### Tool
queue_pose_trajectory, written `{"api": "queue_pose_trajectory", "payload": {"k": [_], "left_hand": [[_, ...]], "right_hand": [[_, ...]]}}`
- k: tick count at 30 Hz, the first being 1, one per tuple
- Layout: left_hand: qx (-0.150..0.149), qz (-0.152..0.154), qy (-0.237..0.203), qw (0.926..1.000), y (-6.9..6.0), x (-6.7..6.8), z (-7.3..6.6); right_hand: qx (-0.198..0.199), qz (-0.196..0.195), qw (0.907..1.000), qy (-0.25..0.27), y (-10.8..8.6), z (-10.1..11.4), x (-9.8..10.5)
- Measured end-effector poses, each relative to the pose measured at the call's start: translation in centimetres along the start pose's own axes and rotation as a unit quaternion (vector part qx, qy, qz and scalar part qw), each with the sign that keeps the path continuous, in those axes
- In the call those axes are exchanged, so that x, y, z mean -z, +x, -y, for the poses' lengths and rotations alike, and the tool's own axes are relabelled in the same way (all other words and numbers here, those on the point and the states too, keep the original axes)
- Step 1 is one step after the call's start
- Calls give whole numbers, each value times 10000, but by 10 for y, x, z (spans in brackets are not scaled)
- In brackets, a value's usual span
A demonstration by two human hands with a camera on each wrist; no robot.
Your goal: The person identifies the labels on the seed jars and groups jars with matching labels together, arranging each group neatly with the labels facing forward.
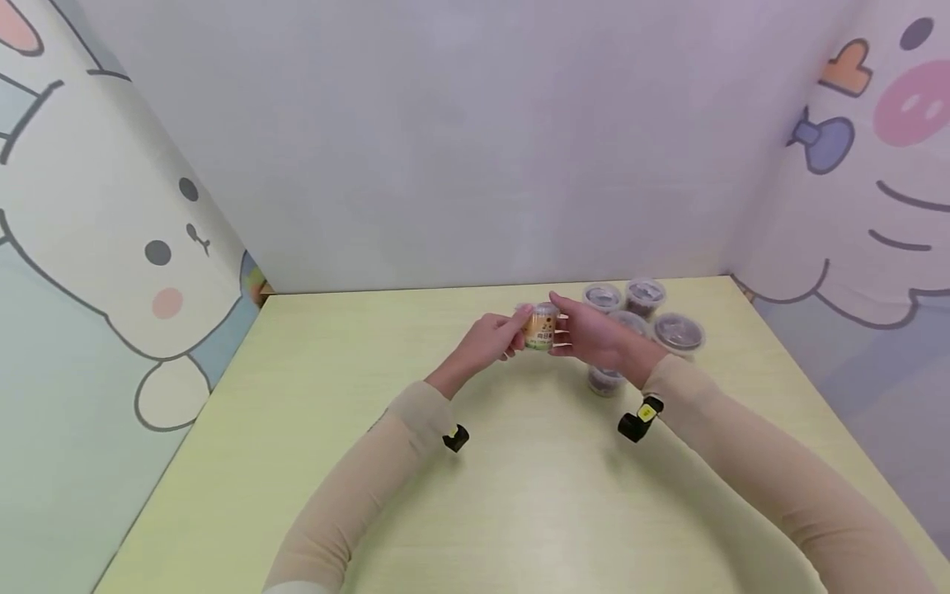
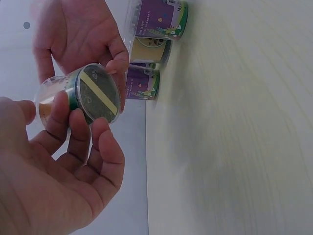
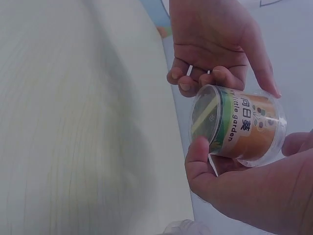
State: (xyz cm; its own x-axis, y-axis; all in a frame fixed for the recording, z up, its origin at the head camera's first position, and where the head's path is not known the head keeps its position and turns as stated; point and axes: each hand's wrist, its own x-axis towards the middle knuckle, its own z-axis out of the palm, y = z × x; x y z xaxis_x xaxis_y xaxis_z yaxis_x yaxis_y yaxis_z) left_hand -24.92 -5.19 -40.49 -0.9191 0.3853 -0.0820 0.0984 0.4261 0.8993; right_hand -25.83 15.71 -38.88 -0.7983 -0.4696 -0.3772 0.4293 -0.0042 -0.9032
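Note:
Both hands hold a clear plastic cup (image 1: pixel 541 327) above the far part of the table. It has an orange label reading "little garden" (image 3: pixel 252 125) and lies tilted in the wrist views, its dark base with a pale yellow strip (image 2: pixel 99 92) showing. My left hand (image 1: pixel 492 340) pinches it from the left, thumb on one side and fingers on the other. From the right, my right hand (image 1: pixel 594 334) holds it, fingertips at the base edge and thumb near the other end. Part of each hand's grip is hidden by the cup.
Several lidded cups (image 1: pixel 679 332) stand beyond and beside my right forearm, partly hidden by it. Purple labels (image 2: pixel 159 18) show on some. The pale wooden table (image 1: pixel 519 495) ends at a whitish back wall (image 1: pixel 445 165); cartoon-printed walls flank it.

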Motion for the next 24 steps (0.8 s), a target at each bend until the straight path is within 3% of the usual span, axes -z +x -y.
{"api": "queue_pose_trajectory", "payload": {"k": [18,24], "left_hand": [[-362,187,-562,9976,0,4,10],[-337,-40,-658,9973,1,9,11]], "right_hand": [[151,44,9996,227,1,5,-6],[194,76,9995,238,-1,6,-7]]}}
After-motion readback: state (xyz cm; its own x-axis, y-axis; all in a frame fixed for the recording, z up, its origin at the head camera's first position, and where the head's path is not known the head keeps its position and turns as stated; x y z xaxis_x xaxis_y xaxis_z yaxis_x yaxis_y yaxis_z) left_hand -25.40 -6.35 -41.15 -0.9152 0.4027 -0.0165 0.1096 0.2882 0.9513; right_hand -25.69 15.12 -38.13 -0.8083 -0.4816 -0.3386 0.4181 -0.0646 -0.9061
